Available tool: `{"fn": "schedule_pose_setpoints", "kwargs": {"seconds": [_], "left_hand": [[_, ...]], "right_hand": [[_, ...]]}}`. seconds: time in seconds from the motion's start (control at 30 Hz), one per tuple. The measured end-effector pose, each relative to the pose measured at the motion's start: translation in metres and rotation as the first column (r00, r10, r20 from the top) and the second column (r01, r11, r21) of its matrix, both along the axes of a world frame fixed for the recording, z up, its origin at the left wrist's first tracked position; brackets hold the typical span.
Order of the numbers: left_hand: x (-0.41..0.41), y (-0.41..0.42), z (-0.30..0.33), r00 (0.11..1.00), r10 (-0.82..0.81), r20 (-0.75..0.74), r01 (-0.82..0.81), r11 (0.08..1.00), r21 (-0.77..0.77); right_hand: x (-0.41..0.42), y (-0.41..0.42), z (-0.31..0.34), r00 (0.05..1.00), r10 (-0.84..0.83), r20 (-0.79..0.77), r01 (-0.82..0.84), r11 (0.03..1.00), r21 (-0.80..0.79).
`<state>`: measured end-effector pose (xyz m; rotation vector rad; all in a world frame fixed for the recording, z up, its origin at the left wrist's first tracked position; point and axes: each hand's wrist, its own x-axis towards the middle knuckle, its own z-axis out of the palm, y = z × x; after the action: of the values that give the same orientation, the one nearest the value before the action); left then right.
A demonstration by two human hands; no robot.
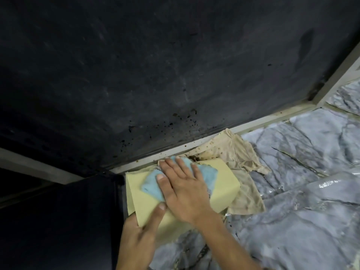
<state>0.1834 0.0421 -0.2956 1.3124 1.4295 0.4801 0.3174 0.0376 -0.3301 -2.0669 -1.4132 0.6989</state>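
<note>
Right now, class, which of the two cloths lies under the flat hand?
The blue cloth, pressed onto the yellow block by the right hand; the stained beige cloth lies beneath and beyond that block.

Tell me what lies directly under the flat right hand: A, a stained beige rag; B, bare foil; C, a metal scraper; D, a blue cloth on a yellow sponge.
D: the right hand lies flat on the blue cloth, which sits on top of the yellow sponge; the stained rag lies behind the sponge, untouched.
</note>
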Motion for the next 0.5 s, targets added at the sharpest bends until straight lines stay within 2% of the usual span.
{"fn": "schedule_pose_setpoints", "kwargs": {"seconds": [0.07,0.2,0.23,0.3,0.43,0.5], "left_hand": [[0.001,0.002,0.002,1.0,0.005,0.001,-0.005,1.0,-0.003],[0.008,0.003,0.005,1.0,0.006,-0.023,-0.007,0.999,-0.034],[0.012,0.004,0.006,1.0,-0.009,-0.03,0.008,0.999,-0.033],[0.015,0.005,0.007,0.998,-0.029,-0.047,0.028,0.999,-0.022],[0.014,0.004,0.01,0.997,-0.061,-0.043,0.062,0.998,0.013],[0.016,0.002,0.008,0.998,-0.054,-0.044,0.054,0.998,0.01]], "right_hand": [[0.024,-0.012,-0.018,0.995,-0.1,-0.004,0.1,0.995,0.001],[0.087,-0.044,-0.054,0.94,-0.34,-0.002,0.332,0.919,-0.213],[0.089,-0.043,-0.053,0.934,-0.357,-0.022,0.343,0.911,-0.229],[0.069,-0.031,-0.04,0.964,-0.265,-0.031,0.254,0.947,-0.195],[0.032,-0.018,-0.017,0.996,-0.045,-0.078,0.047,0.999,0.025],[0.051,-0.027,-0.032,0.991,-0.088,-0.099,0.093,0.995,0.042]]}}
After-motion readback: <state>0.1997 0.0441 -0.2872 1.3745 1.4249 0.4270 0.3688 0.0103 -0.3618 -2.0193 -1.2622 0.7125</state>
